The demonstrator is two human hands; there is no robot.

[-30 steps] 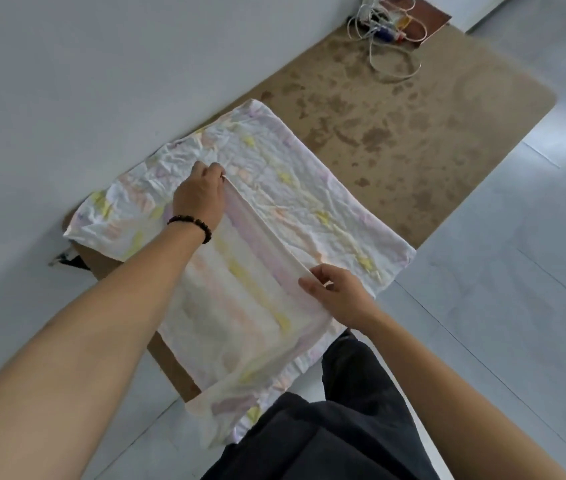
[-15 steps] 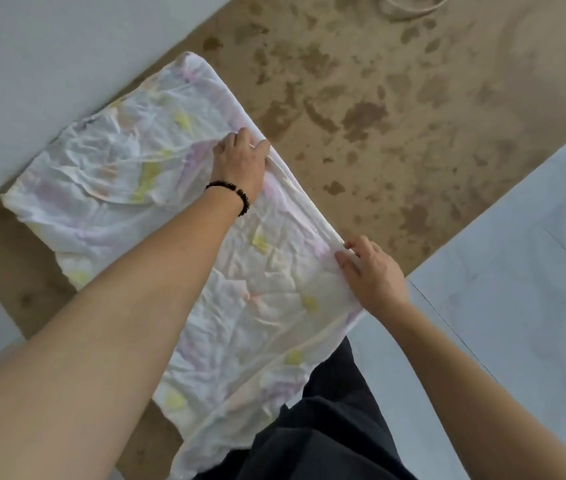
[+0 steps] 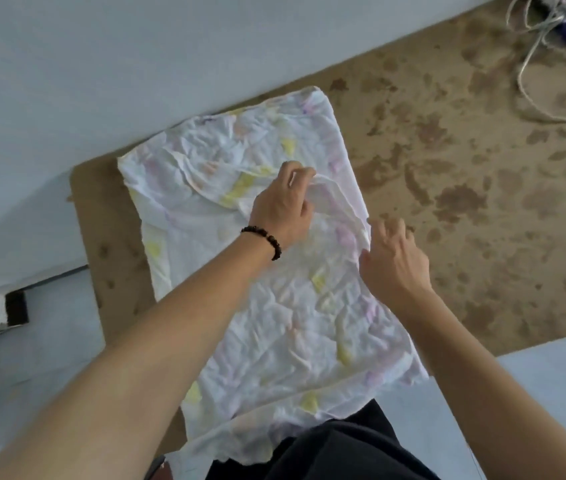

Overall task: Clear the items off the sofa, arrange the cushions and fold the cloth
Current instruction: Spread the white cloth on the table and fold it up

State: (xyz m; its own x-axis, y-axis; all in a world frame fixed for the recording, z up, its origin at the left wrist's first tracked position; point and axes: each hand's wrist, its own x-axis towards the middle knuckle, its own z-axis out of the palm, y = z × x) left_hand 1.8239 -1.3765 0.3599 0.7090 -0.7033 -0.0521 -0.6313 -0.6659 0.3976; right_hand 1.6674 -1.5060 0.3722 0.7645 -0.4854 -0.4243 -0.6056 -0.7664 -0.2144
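A crumpled white cloth (image 3: pixel 274 306) with faint pink and yellow marks lies folded over on a stained brown board (image 3: pixel 482 202). Its near end hangs off the board's edge over my dark trousers. My left hand (image 3: pixel 285 206), with a black bead bracelet at the wrist, pinches a fold of the cloth near its right edge. My right hand (image 3: pixel 392 261) is at the same right edge a little nearer to me, fingers curled on the cloth's border.
A pale wall (image 3: pixel 136 64) runs along the board's far left side. White cables (image 3: pixel 544 64) and small coloured items lie at the board's far right corner. Pale floor tiles (image 3: pixel 551 393) lie to my right. A dark gap (image 3: pixel 16 308) shows at left.
The folded-over layer has been laid flat. Both hands have moved closer together along the cloth's right edge, and my left hand now lifts a small fold there. The view has shifted.
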